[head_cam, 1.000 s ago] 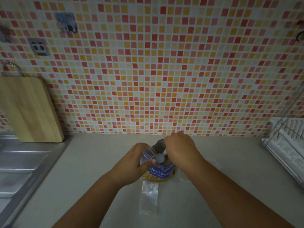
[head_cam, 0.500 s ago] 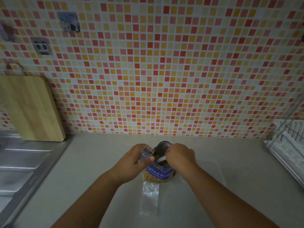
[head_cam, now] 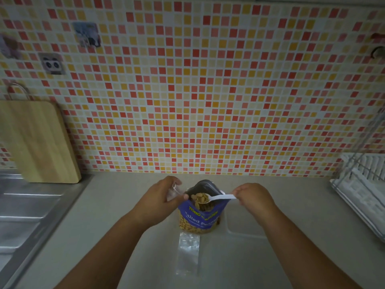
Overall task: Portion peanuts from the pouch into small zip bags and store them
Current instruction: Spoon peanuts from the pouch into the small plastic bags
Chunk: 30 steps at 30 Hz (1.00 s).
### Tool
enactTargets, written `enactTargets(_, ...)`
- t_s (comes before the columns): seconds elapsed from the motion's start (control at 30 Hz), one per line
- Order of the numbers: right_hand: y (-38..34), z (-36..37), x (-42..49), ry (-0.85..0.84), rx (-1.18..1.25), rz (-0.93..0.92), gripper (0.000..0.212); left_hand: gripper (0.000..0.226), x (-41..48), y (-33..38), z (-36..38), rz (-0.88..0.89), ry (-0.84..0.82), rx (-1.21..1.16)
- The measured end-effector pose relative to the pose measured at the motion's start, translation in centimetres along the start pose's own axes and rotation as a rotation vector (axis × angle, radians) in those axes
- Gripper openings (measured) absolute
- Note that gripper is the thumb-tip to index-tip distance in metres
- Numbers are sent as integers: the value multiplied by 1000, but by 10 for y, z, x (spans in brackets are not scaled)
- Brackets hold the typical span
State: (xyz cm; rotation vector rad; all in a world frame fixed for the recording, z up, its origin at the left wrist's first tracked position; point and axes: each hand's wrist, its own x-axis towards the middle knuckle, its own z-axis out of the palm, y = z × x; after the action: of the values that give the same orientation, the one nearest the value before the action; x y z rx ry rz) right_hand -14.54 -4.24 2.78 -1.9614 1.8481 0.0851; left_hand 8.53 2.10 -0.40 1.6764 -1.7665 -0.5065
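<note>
A blue pouch of salted peanuts (head_cam: 199, 217) stands open on the counter, with peanuts showing through its lower window. My right hand (head_cam: 253, 198) grips the handle of a white plastic spoon (head_cam: 218, 198) whose bowl, heaped with peanuts, sits over the pouch mouth. My left hand (head_cam: 161, 198) holds a small clear zip bag (head_cam: 174, 189) just left of the pouch mouth. Flat on the counter in front of the pouch lies another clear zip bag (head_cam: 188, 252).
A clear plastic container (head_cam: 245, 226) sits right of the pouch. A wooden cutting board (head_cam: 35, 140) leans on the tiled wall at left above a steel sink drainboard (head_cam: 27, 213). A white dish rack (head_cam: 362, 190) stands at the right edge.
My right hand has drawn back to the right, lifting the spoon out of the pouch with peanuts on it. My left hand still holds the small bag beside the pouch.
</note>
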Motion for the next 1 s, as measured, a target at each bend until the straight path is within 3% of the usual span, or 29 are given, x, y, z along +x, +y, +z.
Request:
enactTargets(0.07,1,-12,0,-67,-58,36,17,40,1,2,1,46,-2,98)
enactTargets(0.13,1,-24,3,-30,-26,109,15,45,2,7,2,95,0,176)
enactTargets(0.27,4,-41,8,30,38,86,28,51,7,18,6,116,-32,270)
enactTargets(0.4,18,-46,-5,155,567,1,6,57,13,26,9,93,-55,325)
enactTargets(0.47,20,-49,-14,179,614,-48,7,58,16,30,9,93,-55,338)
enactTargets(0.6,5,-55,-13,146,401,-97,28,55,20,36,12,122,-75,354)
enactTargets(0.7,-17,-58,-15,153,136,-172,30,52,24,40,17,114,-89,326)
enactTargets(0.8,-44,-60,-25,213,-84,-398,26,49,26,45,26,96,-74,226)
enactTargets(0.9,-57,-69,-43,476,-398,-652,25,48,25,41,28,27,-22,59)
enactTargets(1.0,-47,-86,-57,699,-456,-600,26,43,25,29,17,-50,41,6)
